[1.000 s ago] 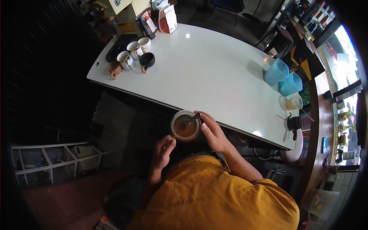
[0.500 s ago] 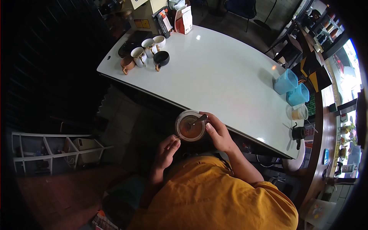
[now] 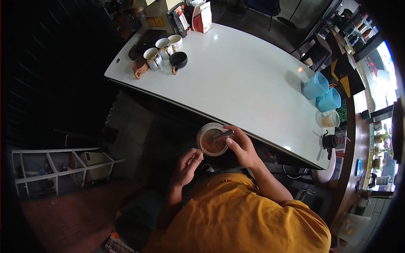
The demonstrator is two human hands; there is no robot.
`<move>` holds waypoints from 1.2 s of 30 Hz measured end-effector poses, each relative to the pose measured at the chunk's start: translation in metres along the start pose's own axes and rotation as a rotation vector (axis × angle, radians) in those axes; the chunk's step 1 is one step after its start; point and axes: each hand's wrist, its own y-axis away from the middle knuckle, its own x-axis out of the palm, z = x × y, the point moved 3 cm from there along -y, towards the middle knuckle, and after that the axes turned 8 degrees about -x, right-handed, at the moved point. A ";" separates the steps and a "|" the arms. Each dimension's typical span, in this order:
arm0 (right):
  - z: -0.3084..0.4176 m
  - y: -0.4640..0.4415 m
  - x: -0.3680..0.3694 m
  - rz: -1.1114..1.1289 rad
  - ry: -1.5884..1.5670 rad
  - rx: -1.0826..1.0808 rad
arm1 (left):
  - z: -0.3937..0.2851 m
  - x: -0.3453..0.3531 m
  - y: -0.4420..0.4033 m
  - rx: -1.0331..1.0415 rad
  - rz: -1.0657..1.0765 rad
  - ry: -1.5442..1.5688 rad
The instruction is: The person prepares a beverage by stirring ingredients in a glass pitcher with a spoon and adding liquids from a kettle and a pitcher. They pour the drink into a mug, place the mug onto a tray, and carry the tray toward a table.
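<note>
A round clear container (image 3: 199,141) with amber-brown liquid in it is in front of my body, just off the table's near edge. A metal spoon (image 3: 222,135) leans in it, its handle pointing to the right. My right hand (image 3: 244,151) wraps round the container's right side, with the thumb by the rim close to the spoon handle. My left hand (image 3: 187,166) is at the container's lower left edge, its thumb and fingers pinched together. Whatever is between those fingertips is too small to make out.
A white table (image 3: 236,80) stretches ahead. Several mugs (image 3: 152,59) stand at its far left, near a red-and-white bag (image 3: 201,17). On the right are two blue containers (image 3: 315,86), a beige cup (image 3: 330,119) and a small black pot (image 3: 329,141). A white-framed rack (image 3: 63,172) stands at left.
Both hands and the container have shifted slightly right in view. The spoon handle has swung a little lower and to the right. The left fingers remain pinched by the rim.
</note>
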 end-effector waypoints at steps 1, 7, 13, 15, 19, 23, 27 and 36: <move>0.002 0.000 -0.001 -0.006 -0.012 0.011 | 0.002 -0.001 -0.001 -0.006 0.001 0.003; -0.006 0.009 -0.010 0.027 0.011 0.074 | 0.010 0.000 -0.004 -0.107 0.106 -0.248; -0.009 0.019 -0.018 -0.129 0.004 -0.060 | 0.015 0.009 -0.010 -0.111 0.138 -0.188; -0.006 0.024 -0.026 -0.163 -0.015 -0.030 | 0.013 0.015 -0.015 -0.095 0.151 -0.148; -0.010 0.034 -0.051 -0.286 0.005 -0.025 | 0.014 0.030 -0.029 -0.016 0.186 -0.084; -0.007 0.043 -0.078 -0.436 0.010 -0.080 | 0.015 0.049 -0.043 -0.044 0.207 -0.105; 0.009 0.049 -0.101 -0.529 0.285 -0.223 | 0.016 0.071 -0.060 -0.069 0.289 -0.145; 0.018 0.065 -0.191 -0.619 0.309 -0.315 | 0.006 0.153 -0.090 -0.027 0.322 -0.180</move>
